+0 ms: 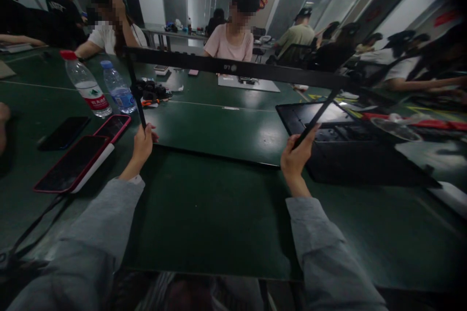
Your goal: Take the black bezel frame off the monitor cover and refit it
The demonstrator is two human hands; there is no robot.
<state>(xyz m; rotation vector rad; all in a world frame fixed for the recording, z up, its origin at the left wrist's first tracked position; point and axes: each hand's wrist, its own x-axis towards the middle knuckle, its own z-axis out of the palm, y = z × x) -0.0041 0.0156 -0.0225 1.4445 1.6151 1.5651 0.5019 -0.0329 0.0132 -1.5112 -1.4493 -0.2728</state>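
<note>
A thin black monitor bezel (233, 67) with an LG logo is held up in front of me, its opening showing the green table behind. My left hand (143, 145) is closed around its left side, low down near the corner. Around the lower right side, my right hand (297, 158) is wrapped, fingers gripping the frame. The logo strip is the far, raised edge; the narrower edge runs between my hands. Right of my right hand lies a large black plastic panel (350, 155) on the table.
Two plastic bottles (91, 90) and several phones (75, 163) are on the left of the green table (211, 218). Dark small parts (153, 90) sit beyond my left hand. Opposite, a person in pink (229, 41) works over a light board (250, 83). Other people sit around.
</note>
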